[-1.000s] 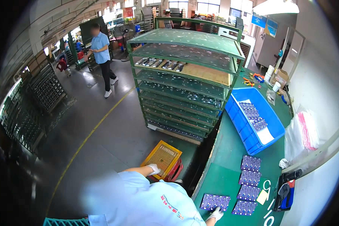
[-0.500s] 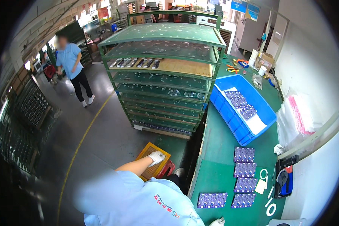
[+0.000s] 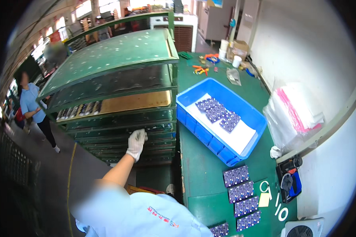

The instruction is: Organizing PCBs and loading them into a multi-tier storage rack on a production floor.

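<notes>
My left hand (image 3: pixel 136 144), in a white glove, is raised in front of the lower shelves of a green rack (image 3: pixel 118 55). Its fingers are bent and bunched toward the rack; their tips are hidden, so I cannot tell whether they hold anything. On the green bench (image 3: pixel 201 173) to the right, several purple circuit boards (image 3: pixel 241 192) lie in a column, with another board (image 3: pixel 219 230) at the lower edge. A blue plastic bin (image 3: pixel 221 150) holds more purple boards (image 3: pixel 217 112) on white sheet. My right hand is out of the picture.
Dark parts (image 3: pixel 80 110) sit on a wooden board in the rack. Pliers (image 3: pixel 200 70), white containers (image 3: pixel 237 61), plastic bags (image 3: pixel 294 110) and a black tool holder (image 3: pixel 290 179) line the bench. A person (image 3: pixel 33 104) in light blue stands left of the rack.
My left hand has risen from the yellow frame on the red stool to the rack's shelves. My view has shifted, bringing the rack closer. The person at left has turned toward the rack.
</notes>
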`<state>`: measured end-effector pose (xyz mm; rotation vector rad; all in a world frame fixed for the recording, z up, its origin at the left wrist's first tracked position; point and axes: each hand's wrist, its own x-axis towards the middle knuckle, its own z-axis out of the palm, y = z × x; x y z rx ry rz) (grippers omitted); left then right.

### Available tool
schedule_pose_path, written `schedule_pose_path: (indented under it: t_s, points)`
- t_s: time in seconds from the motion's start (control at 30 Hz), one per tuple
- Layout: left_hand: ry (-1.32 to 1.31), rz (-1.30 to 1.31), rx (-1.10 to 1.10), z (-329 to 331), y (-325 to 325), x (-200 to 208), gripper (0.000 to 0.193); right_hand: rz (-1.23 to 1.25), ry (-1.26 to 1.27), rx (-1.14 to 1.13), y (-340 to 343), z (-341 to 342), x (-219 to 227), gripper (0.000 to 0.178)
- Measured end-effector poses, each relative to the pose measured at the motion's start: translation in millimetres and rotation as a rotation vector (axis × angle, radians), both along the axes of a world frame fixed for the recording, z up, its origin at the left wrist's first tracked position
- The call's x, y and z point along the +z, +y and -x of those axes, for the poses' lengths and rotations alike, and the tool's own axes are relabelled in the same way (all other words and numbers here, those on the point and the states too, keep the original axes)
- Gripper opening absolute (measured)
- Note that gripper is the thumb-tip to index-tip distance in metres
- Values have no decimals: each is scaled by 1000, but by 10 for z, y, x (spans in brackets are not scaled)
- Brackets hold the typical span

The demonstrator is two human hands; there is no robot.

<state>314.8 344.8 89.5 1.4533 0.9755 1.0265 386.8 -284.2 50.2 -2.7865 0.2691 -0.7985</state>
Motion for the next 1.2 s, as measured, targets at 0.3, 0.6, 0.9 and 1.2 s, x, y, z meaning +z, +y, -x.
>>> schedule_pose_path:
  t_s: [0.3, 0.6, 0.9, 1.2]
  points:
    - [284, -1581, 426, -715, 828, 2224, 40, -435, 92, 439, 1172, -1309, 252, 19]
    - [697, -1621, 439, -310, 1459, 2800, 50, -953, 619, 936, 3167, -2079, 473, 42]
    - [643, -1510, 435, -357, 1395, 2555, 51, -594, 948, 950, 4504, -2543, -18, 74]
    - [922, -1575, 380, -176, 1445, 2540, 47, -325, 626, 539, 5044, -3036, 38, 43]
